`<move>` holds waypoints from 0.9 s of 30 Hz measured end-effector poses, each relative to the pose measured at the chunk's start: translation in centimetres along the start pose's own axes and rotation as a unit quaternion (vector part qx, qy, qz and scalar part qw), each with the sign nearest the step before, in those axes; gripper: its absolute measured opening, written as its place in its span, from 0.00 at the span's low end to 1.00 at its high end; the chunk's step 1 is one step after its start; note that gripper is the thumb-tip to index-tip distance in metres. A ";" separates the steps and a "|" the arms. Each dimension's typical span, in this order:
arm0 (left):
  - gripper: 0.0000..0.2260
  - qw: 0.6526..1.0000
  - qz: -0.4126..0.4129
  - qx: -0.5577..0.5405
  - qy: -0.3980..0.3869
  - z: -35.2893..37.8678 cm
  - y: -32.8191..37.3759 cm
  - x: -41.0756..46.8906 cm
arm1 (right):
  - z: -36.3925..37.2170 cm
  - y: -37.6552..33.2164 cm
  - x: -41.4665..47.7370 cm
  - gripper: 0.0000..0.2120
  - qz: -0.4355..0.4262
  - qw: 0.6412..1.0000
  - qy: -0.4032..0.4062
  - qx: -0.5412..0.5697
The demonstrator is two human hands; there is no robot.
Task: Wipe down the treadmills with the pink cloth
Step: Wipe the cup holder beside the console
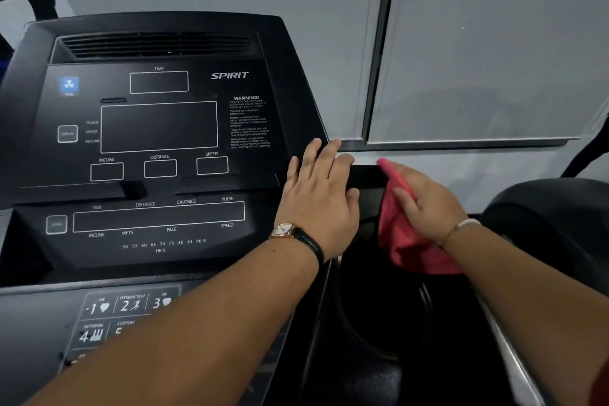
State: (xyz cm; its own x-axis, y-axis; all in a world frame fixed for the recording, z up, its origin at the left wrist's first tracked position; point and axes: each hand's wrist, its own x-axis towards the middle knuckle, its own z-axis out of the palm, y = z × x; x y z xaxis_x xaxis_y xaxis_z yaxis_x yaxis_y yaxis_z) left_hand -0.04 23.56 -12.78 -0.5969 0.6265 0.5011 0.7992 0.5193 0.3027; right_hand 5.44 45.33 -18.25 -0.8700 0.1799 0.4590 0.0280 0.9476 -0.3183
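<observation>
A black treadmill console [158,128] with dark display panels and white labels fills the left half of the head view. My left hand [318,198], with a watch on its wrist, lies flat with fingers spread on the console's right edge. My right hand [425,204] holds the pink cloth [402,241] and presses it against the black ledge and recess to the right of the console. Part of the cloth hangs down below my palm.
A grey panel of program buttons [125,310] sits below the console. A dark cup-holder recess [379,300] lies under my hands. A black rounded part of another machine [553,217] is at the right. Grey wall panels [478,43] stand behind.
</observation>
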 end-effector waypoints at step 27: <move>0.20 1.000 0.001 -0.013 0.003 0.0 -0.1 0.1 | 1.5 -3.6 1.2 0.22 -0.112 0.980 0.007 -0.167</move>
State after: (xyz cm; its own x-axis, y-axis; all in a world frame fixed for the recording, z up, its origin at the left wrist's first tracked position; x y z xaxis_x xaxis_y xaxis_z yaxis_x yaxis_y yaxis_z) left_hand -0.17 23.58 -12.80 -0.5954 0.6236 0.5066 0.8016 0.5032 0.3228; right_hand 3.55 41.70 -17.75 -0.8656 -0.0415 0.4990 -0.0016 0.9968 0.0801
